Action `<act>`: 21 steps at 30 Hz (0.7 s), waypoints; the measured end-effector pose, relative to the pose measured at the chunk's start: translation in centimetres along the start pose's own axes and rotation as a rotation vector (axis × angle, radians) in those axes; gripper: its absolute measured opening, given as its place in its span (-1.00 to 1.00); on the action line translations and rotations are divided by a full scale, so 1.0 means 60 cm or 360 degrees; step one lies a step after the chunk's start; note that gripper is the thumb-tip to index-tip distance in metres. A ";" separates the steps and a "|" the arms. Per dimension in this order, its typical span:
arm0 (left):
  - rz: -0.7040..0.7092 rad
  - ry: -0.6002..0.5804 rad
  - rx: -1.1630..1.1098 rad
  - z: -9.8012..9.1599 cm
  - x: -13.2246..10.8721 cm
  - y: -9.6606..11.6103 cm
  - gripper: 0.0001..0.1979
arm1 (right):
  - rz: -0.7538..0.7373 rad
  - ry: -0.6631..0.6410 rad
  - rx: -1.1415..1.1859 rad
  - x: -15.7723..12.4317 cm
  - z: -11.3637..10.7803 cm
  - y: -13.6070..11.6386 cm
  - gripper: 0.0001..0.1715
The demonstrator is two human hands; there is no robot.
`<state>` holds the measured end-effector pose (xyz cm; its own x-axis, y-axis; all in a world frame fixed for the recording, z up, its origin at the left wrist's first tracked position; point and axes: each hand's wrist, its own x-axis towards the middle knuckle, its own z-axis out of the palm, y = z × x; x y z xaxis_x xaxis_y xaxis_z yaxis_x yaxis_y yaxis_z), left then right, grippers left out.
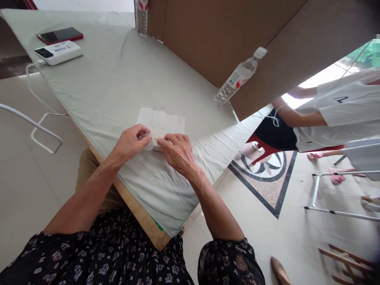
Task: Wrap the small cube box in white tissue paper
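Observation:
A thin white sheet that looks like a paper tissue (169,122) lies on the cloth-covered table in front of me. My left hand (133,140) is closed, thumb and forefinger pinching the tissue's near left part. At the near edge, my right hand (178,150) presses its bunched fingers and thumb on the same tissue. Between the fingertips the near edge looks slightly raised or folded; the fingers partly hide it.
A pale green cloth (101,75) covers the table. A clear bottle (237,79) stands by a large cardboard panel (213,39), another bottle (141,18) farther back. A phone (61,35) and a white power bank (59,52) with a cable lie left. A person (335,111) sits at right.

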<state>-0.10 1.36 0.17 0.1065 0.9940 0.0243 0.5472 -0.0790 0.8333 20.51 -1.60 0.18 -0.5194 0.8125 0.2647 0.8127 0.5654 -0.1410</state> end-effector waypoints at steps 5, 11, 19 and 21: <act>-0.0115 0.0071 0.0191 -0.013 0.000 -0.021 -0.69 | -0.0019 -0.0070 -0.0092 0.011 -0.006 -0.001 -0.72; -0.0259 0.0089 0.0587 -0.013 0.002 -0.019 -0.59 | -0.0109 -0.0120 -0.0251 0.019 -0.013 -0.002 -0.75; -0.0405 0.0043 0.0668 -0.033 0.007 -0.026 -0.46 | -0.0215 -0.0206 -0.0347 0.034 -0.027 -0.003 -0.74; -0.0359 0.0032 0.0521 -0.029 0.011 -0.036 -0.50 | -0.0216 -0.0211 -0.0325 0.037 -0.028 -0.003 -0.77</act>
<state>-2.66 2.32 -0.63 -0.0611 0.9902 -0.1255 0.7911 0.1247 0.5988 19.69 -0.15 2.40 -0.6462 0.7504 0.1389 0.7628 0.6409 0.0860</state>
